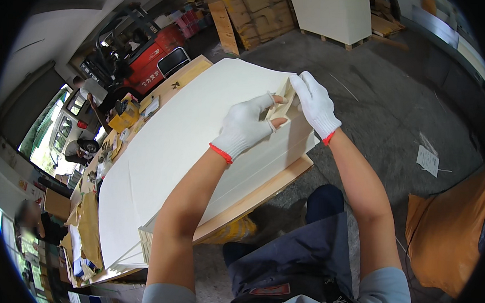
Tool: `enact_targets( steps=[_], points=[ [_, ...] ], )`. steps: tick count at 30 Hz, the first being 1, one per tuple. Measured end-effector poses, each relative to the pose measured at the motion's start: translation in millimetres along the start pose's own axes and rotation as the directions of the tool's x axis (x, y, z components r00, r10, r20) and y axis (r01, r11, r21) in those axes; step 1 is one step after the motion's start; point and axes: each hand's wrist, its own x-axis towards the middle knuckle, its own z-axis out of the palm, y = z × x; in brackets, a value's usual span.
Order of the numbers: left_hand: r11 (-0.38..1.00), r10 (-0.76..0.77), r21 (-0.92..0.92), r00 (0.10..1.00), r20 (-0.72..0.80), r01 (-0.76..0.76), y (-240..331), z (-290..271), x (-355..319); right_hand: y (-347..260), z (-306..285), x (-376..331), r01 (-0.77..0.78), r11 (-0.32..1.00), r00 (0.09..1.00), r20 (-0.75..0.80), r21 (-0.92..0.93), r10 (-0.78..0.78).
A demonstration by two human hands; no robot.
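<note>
A tall stack of large white sheets [188, 132] lies on a wooden tabletop, its layered edges facing me. Both my hands wear white gloves with red cuffs and are at the stack's right-hand corner. My left hand [245, 124] grips the bent edge of some sheets, its bare thumb and a bare fingertip on either side of a fold. At the far corner my right hand [314, 103] is closed over the sheets' edge, its fingers on top and its thumb mostly hidden. Between the hands the sheet edges stand apart in a narrow gap.
Beyond the stack, tools and a yellow box [125, 114] lie along the table [195, 66]. A red forklift [154, 62] stands behind it. An orange-covered bulk [441, 239] is at right; a pallet of white sheets [334, 16] is farther back. Other people are at left.
</note>
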Motion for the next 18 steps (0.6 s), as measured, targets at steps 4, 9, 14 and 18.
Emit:
enact_targets(
  steps=[4, 9, 14, 18],
  points=[
    [0.999, -0.006, -0.034, 1.000, 0.011, 0.006, 2, -1, -2, 2, 0, 2, -0.008, 1.000, 1.000, -0.009, 0.017, 0.008],
    [0.987, 0.147, 0.075, 0.984, -0.100, -0.140, -20, 2, -3, 0, 9, -1, 0.100, 0.995, 0.994, -0.036, 0.000, -0.100],
    [0.992, 0.123, -0.013, 0.992, 0.017, -0.123, -4, 2, -3, 60, -12, 26, 0.563, 0.786, 0.789, -0.117, -0.253, -0.603],
    [0.963, 0.239, 0.145, 0.969, -0.065, -0.228, -15, 5, -12, 23, -25, 7, 0.064, 0.967, 0.998, -0.010, 0.247, -0.064]
  ],
)
